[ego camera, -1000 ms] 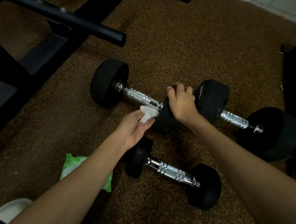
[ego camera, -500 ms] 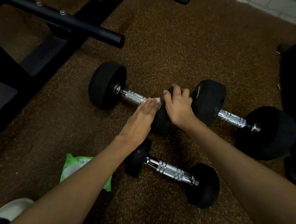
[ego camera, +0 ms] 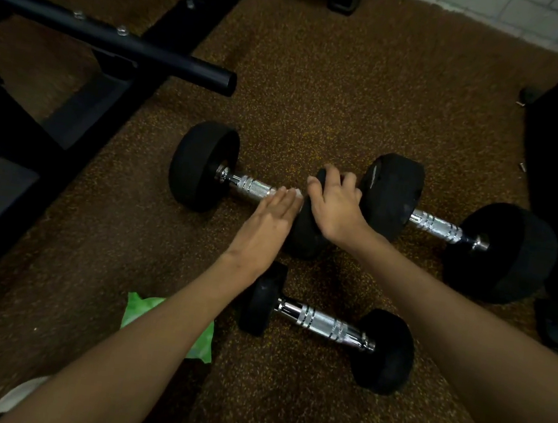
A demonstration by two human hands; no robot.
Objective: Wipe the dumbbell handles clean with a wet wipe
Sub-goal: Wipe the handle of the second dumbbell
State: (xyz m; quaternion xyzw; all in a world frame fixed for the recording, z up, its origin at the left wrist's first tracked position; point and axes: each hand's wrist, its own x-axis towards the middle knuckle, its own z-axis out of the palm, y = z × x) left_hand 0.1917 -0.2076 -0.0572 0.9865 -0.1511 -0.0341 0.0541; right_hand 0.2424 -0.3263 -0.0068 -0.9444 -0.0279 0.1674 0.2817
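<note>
Weight kept the dumbbell [ego camera: 245, 187] planted; your right hand [ego camera: 335, 205] clamped its head, your left hand [ego camera: 265, 229] pressed the limp wet wipe [ego camera: 295, 192] (barely visible) onto the handle [ego camera: 251, 185].

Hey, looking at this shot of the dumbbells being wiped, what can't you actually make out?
Head view only:
- Wet wipe: only a white sliver shows; the left hand covers the rest.
- Right end of the handle being wiped: hidden under both hands.
- Weight under the right hand: mostly covered.
- Green wipes pack: the left forearm crosses it; print too small.
- Far right: too dark.
</note>
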